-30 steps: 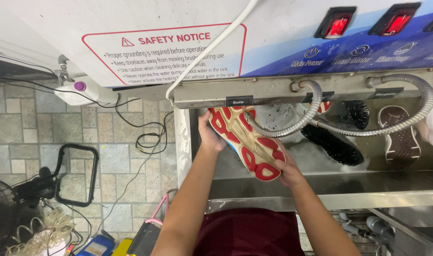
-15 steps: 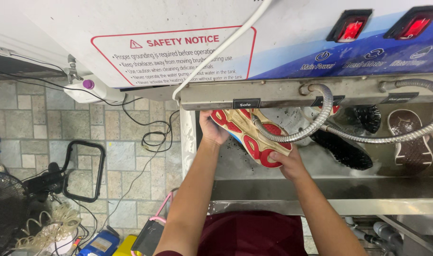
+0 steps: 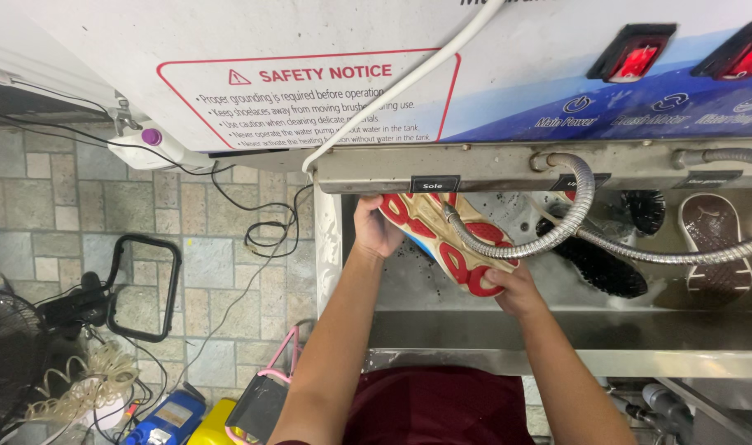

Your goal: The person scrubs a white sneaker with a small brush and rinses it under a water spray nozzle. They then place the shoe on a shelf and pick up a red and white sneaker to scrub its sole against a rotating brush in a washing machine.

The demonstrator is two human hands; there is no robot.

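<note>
Steel trough (image 3: 491, 330), red-soled shoe (image 3: 450, 239), black brush (image 3: 598, 268)

Brushed steel basin (image 3: 557, 330), ribbed metal hose (image 3: 520, 247), seemingly rubber sole (image 3: 450, 243)

Grey tiled floor (image 3: 55, 206) w/ black cables (image 3: 252, 231), fan (image 3: 5, 363) at left.

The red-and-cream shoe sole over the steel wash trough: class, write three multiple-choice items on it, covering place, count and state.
1. Where is the red-and-cream shoe sole?
A over the steel wash trough
B on the tiled floor
C on the fan

2. How many red lit rocker switches show?
A one
B two
C four

3. How is the shoe held?
A by the left hand and right hand
B by one hand
C lying free

Answers: 1 A, the shoe hangs above the trough; 2 B, two glow on the panel; 3 A, a hand grips each end.
</note>
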